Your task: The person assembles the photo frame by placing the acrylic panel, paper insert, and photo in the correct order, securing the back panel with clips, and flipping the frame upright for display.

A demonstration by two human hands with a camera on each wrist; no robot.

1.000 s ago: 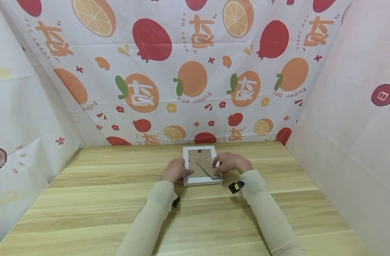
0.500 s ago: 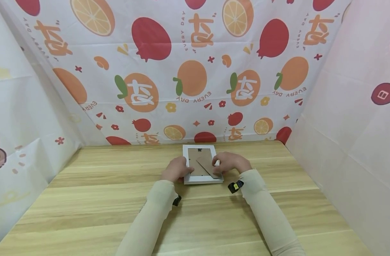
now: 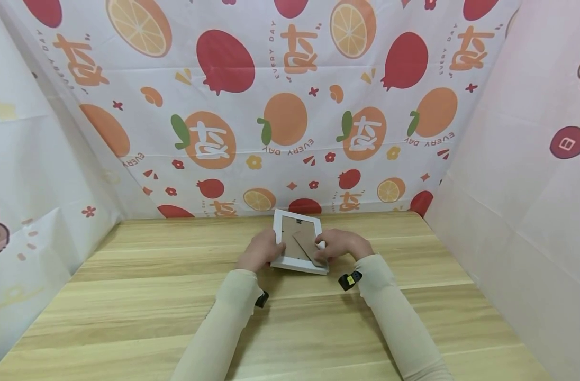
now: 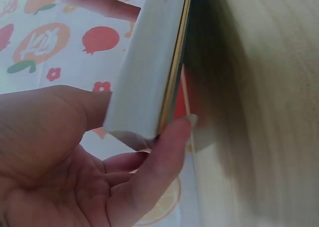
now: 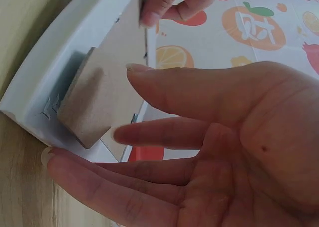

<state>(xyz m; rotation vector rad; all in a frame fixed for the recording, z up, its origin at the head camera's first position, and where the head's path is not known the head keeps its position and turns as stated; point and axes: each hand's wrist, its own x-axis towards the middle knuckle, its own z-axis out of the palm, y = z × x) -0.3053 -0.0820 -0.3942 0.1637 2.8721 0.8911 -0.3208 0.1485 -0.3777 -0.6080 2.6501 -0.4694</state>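
Observation:
A white picture frame [image 3: 299,266] stands tilted off the table with its brown backing board [image 3: 295,225] toward me. The board's brown easel stand [image 5: 87,100] juts out at an angle. My left hand [image 3: 261,250] grips the frame's left rim; in the left wrist view, thumb and forefinger [image 4: 172,152] lie on opposite faces of it. My right hand [image 3: 340,243] is at the lower right corner. Its fingers [image 5: 119,197] are fairly straight beside the rim and stand, and the thumb reaches over the backing. Whether these fingertips touch the frame is unclear.
The wooden table [image 3: 290,328] extends around the frame and toward me. A fruit-print cloth [image 3: 252,69] rises at the table's back edge, close behind the frame. White printed cloths [image 3: 509,185] hang along both sides.
The picture frame has gone from lying nearly flat to tilted, its far edge and left side raised. My left hand has kept its grip; my right hand has barely shifted.

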